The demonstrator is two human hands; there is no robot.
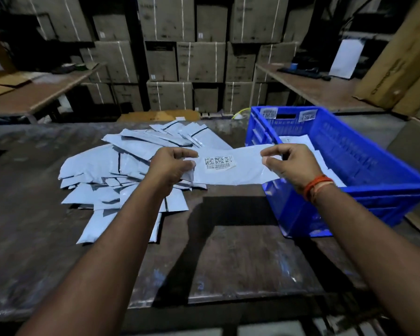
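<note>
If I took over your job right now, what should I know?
Hands: the left hand pinches the left end of the labelled bag; the right hand pinches its right end, over a corner of the blue crate.
A pile of grey bags lies on the table, left of the crate.
Done: some white bags lie in the crate.
Left: probably drop this bag in, then the pile.

Both arms bare, stretched forward, forearms rising from lower corners and converging slightly. Left hand (172,166) back up, fingers curled, thumb and forefinger pinching left end of mailer (238,168). Right hand (292,166) level with left, well apart from it, knuckles up, fingers curled, thumb and forefinger pinching right end. Left wrist straight. Right wrist bent slightly inward, orange thread band (317,187) round it. Both hands held in air.
</note>
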